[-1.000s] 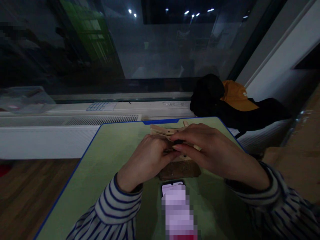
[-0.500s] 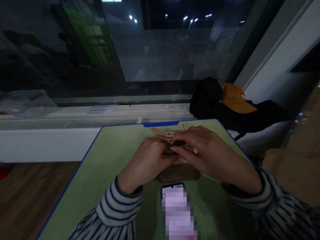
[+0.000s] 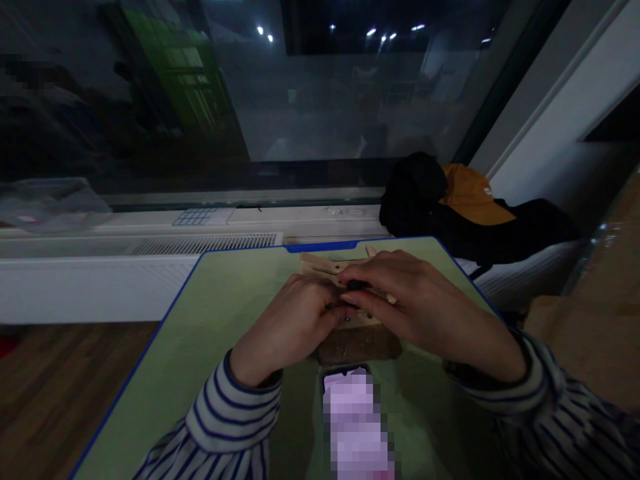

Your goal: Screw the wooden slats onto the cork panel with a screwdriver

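My right hand [image 3: 407,290] pinches a small black object [image 3: 357,285] between thumb and fingers; its exact kind is hidden by the fingers. Close against it, my left hand [image 3: 303,313] has its thumb and fingers pressed together, and whatever they hold is out of sight. Under both hands lie pale wooden pieces with small dark holes [image 3: 325,262], partly covered by the fingers. A brown block [image 3: 357,345] sits on the near side of the wood. Below my left thumb a small shiny spot [image 3: 347,319] shows on the wood.
A phone [image 3: 353,420] with its screen lit lies on the green table [image 3: 220,320], nearer to me than the block. Beyond the table are a radiator [image 3: 210,245], a clear plastic container [image 3: 55,203] and an orange cap [image 3: 477,193] on black cloth. Cardboard [image 3: 585,340] stands at right.
My left thumb has shifted slightly, uncovering more wood and the shiny spot beneath it. The right fingers have moved a little around the black object. The wood and phone stay in place.
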### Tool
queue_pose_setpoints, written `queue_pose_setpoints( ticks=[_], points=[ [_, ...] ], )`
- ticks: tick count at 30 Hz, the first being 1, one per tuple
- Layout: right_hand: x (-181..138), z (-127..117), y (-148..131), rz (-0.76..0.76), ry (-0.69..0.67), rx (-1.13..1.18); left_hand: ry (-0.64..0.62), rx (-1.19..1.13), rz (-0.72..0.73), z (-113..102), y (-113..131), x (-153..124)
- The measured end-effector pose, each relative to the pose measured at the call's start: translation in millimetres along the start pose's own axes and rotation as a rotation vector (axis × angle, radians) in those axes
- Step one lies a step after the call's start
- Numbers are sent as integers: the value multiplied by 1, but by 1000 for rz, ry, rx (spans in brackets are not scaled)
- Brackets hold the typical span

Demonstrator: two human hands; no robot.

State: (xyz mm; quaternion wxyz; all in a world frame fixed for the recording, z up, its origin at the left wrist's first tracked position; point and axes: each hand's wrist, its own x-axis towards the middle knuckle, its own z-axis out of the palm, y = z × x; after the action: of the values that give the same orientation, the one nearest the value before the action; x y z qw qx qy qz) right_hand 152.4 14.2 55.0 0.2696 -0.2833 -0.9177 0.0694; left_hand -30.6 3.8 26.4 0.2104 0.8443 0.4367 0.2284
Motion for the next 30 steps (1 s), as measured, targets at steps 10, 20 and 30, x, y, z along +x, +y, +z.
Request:
queue_pose_setpoints(
  ticks=[10,20,30],
  points=[
    [0,4,0,3,28,-48,-2,-2,-31,0,3,1],
    [-2,4,-4,-8,16,4,31,-8,-38,1,-4,1],
    [1,4,1,-24,-12,1,-33,-90,-32,-1,-3,-2]
  ],
)
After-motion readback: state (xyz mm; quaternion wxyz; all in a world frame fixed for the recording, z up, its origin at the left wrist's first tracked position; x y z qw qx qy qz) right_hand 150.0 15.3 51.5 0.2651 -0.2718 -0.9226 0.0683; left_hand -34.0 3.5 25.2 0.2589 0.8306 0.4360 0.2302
